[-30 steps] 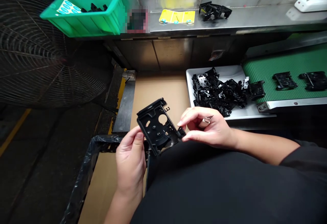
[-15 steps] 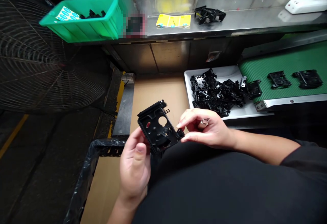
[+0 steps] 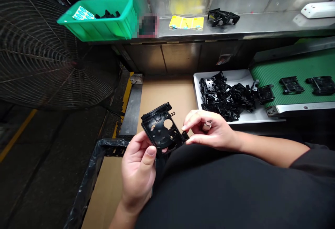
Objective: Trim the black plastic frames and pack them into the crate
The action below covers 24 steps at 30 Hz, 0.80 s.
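A flat black plastic frame (image 3: 161,135) with a round hole and several small cutouts is held tilted in front of my body. My left hand (image 3: 140,171) grips its lower left edge, thumb at the near side and fingers behind it. With thumb and forefinger, my right hand (image 3: 209,131) pinches a small tab on the frame's right corner; a ring is on one finger. Behind the right hand stands a white tray (image 3: 197,86) piled with similar black parts (image 3: 225,96). Part of the frame's underside is hidden by my left hand.
A green conveyor belt (image 3: 295,65) at right carries two black parts. On the metal ledge (image 3: 261,23) stand a green bin (image 3: 104,28), a yellow label sheet (image 3: 186,22) and a black part (image 3: 223,17). A large caged fan (image 3: 52,54) is at left. Cardboard (image 3: 167,89) lies beyond the frame.
The view has shifted slightly, so the surroundings appear farther right. The frame has turned a little in my left hand, whose thumb has moved toward its edge. The right-hand pinch stays the same.
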Motion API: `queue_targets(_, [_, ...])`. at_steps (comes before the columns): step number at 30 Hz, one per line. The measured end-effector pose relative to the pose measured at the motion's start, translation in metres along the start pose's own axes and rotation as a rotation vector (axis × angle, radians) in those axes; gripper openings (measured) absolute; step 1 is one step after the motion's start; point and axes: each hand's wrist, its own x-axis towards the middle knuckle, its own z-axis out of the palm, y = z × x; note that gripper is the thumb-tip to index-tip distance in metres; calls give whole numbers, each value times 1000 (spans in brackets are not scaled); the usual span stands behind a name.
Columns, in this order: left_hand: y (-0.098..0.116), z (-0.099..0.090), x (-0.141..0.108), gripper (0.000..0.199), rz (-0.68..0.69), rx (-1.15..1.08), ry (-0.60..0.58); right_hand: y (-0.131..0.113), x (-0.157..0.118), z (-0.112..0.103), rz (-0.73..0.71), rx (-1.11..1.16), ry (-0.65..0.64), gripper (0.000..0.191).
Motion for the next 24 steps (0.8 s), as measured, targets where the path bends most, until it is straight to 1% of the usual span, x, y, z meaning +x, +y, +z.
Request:
queue_targets(10, [6,-3,1,32,-21,14,27,1,4,3,5,23,-5,25])
queue_targets(16, [5,-4,4,32,-27,5,3,1,4,2,-15,-4,-1,25])
queue_targets(18, [6,-3,5,33,-49,-15,1,2,3,2,-18,2,1,25])
queue_targets(20, [8,-3,7,38,-136,-67,-25,2,2,3,11,26,4,24])
queue_targets(22, [10,-3,11,45,-281,-138,-71,3,1,4,71,65,8,25])
queue_targets(24, [12,-3,15,45,-415,-197,-99,2,0,5,146,104,20,26])
